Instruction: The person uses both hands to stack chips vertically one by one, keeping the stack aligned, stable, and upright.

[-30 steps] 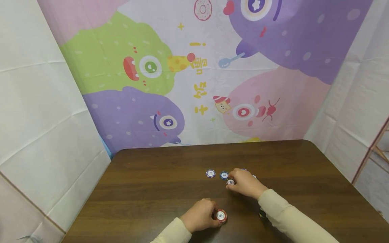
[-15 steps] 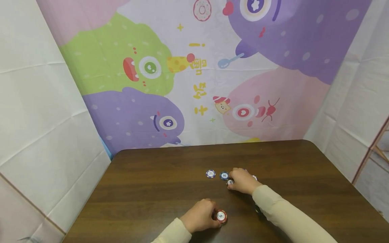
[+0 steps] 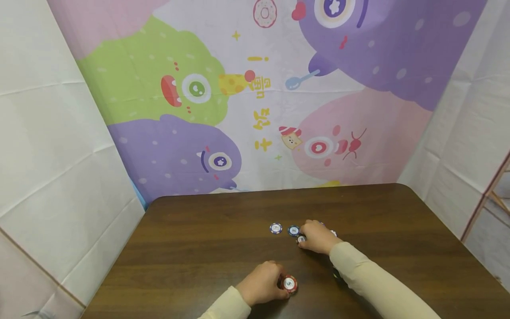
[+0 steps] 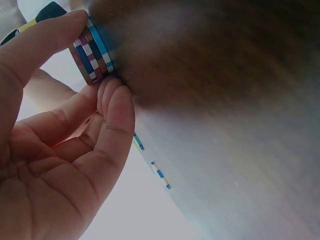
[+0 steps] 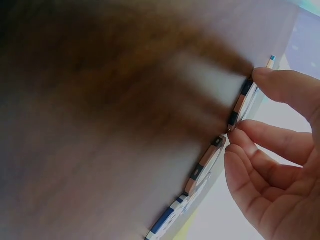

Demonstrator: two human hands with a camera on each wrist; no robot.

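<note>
The right hand (image 3: 316, 237) pinches a flat red chip (image 3: 301, 239) lying on the tabletop (image 3: 191, 248), and the stack of chips (image 3: 289, 284) gripped by the left hand (image 3: 260, 288) sits near, at about seven o'clock from it.

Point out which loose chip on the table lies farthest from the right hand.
The blue-and-white chip at the far left of the row. The darker blue chip lies between it and the right hand, whose fingers pinch a third chip.
</note>
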